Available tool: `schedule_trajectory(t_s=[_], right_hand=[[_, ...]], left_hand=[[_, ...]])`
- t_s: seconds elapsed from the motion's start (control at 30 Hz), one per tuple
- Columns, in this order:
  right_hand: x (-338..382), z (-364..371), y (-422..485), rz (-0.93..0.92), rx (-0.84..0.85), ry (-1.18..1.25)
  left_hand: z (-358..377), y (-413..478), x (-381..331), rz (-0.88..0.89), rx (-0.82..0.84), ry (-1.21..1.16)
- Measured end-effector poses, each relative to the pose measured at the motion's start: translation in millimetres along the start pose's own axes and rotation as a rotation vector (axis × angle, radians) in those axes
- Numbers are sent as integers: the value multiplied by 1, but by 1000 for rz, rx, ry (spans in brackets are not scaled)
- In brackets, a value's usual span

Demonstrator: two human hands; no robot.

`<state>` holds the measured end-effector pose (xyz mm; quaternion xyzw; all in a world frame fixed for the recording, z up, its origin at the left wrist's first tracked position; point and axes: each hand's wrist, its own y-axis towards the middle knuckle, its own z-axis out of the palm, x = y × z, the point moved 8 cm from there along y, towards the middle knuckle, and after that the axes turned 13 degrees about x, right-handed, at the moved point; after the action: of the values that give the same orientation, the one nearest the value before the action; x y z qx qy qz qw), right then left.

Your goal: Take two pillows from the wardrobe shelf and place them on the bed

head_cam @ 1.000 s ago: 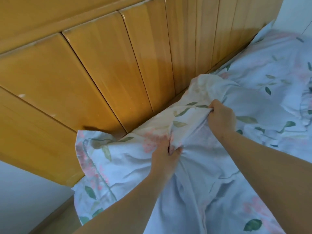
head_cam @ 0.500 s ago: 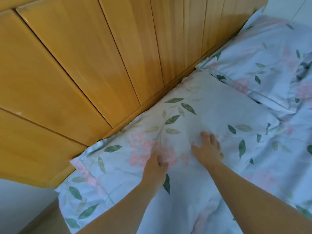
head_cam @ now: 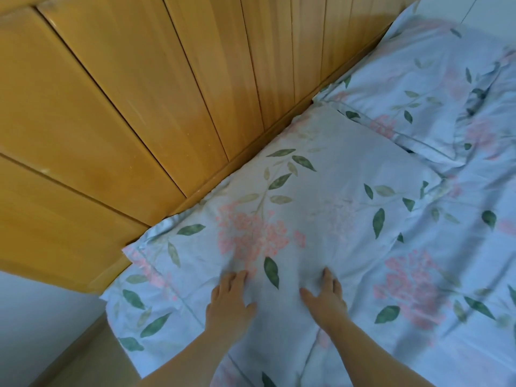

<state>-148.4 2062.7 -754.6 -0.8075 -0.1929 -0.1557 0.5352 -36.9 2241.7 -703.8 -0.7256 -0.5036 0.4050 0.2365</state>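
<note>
A pale blue pillow (head_cam: pixel 301 202) with pink flowers and green leaves lies flat on the bed against the wooden headboard (head_cam: pixel 145 113). My left hand (head_cam: pixel 229 301) and my right hand (head_cam: pixel 326 298) both rest flat on its near edge, fingers straight and spread. A second pillow (head_cam: pixel 413 88) in the same print lies further along the headboard at the upper right, its corner meeting the first pillow.
The bed (head_cam: pixel 435 289) carries a matching floral sheet, rumpled at the right. The slatted headboard runs diagonally across the upper left. A pale wall (head_cam: pixel 36 311) and a strip of floor (head_cam: pixel 83 364) show at the lower left beside the bed.
A second ago both hands gripped bunched pillow fabric. They let go, the pillow now lies flat, and both hands have slid back to its near edge with fingers straight.
</note>
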Motion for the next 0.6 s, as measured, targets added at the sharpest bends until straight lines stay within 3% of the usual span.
schedule_trajectory(t_s=[0.23, 0.4, 0.6], right_hand=[[-6, 46, -52, -4, 134, -116], [7, 48, -106, -52, -33, -183], [7, 71, -183, -161, -61, -34]], left_hand=[[15, -35, 9, 68, 64, -138], [23, -80, 21, 100, -6, -202], [18, -172, 34, 177, -90, -376]])
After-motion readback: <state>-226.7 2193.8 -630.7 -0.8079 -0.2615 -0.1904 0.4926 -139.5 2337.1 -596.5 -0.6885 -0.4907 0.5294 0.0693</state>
